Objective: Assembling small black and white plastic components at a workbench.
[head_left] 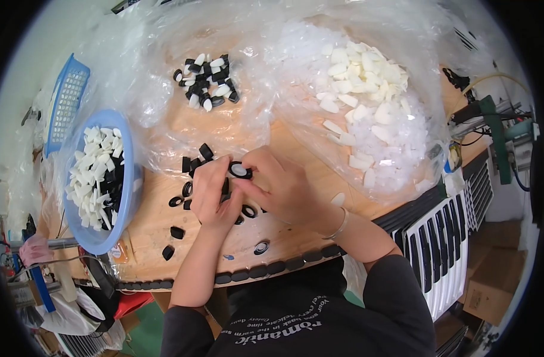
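Note:
Between my two hands is a small black oval cap with a white translucent insert. My left hand is closed, its fingertips pinching the cap's left side. My right hand, wearing a bracelet at the wrist, grips the other side with thumb and forefinger. Several loose black oval caps lie on the wooden table around and under my hands, such as one black cap to the left. Nearer to me rests a black cap with a pale centre. A single white oval piece lies right of my right hand.
On the left stands a blue basin of white and black pieces, with a blue mesh basket behind it. A mixed black-and-white pile sits at the back. Clear plastic sheeting holds a heap of white pieces. Black caps line the table's near edge.

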### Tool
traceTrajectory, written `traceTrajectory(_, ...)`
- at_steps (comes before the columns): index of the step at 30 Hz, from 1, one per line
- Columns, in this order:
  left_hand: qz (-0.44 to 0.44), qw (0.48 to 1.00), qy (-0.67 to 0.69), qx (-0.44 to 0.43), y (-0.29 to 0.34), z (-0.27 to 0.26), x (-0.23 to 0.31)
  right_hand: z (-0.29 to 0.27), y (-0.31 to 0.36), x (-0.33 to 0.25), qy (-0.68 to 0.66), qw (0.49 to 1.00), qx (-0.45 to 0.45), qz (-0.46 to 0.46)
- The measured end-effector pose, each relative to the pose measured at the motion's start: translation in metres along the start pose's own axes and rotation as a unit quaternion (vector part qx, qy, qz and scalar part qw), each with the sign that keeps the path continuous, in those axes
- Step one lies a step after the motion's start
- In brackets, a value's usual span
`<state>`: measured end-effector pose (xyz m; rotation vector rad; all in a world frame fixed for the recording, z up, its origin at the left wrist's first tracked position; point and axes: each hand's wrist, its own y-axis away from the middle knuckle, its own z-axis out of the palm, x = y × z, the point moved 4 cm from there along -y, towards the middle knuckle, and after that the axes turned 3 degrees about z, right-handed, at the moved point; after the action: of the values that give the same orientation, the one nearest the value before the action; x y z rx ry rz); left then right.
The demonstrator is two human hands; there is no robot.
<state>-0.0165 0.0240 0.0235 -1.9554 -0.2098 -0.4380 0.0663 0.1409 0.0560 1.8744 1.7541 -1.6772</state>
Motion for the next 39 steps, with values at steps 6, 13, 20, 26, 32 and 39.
traceTrajectory(6,-0.018,0.999,-0.003,0.036,-0.006,-0.006,-0.003,-0.011,-0.017,0.018,-0.1,0.99,-0.076,0.066)
traceTrajectory(13,-0.127,0.98,0.124,0.093,-0.001,-0.018,-0.026,-0.128,-0.057,0.134,0.061,0.972,0.04,0.221)
traceTrajectory(20,-0.212,0.946,0.221,0.104,0.0,-0.023,-0.028,-0.17,0.0,0.137,0.192,0.927,-0.078,0.313)
traceTrajectory(26,-0.22,0.939,0.247,0.094,0.005,-0.018,-0.023,-0.172,0.037,0.134,0.219,0.906,-0.036,0.361)
traceTrajectory(32,-0.097,0.984,0.142,0.048,-0.004,-0.008,-0.016,-0.136,0.036,0.126,0.369,0.898,-0.035,0.239)
traceTrajectory(39,-0.091,0.988,0.117,0.044,-0.009,-0.012,-0.012,-0.146,0.013,0.114,0.464,0.846,0.009,0.261)
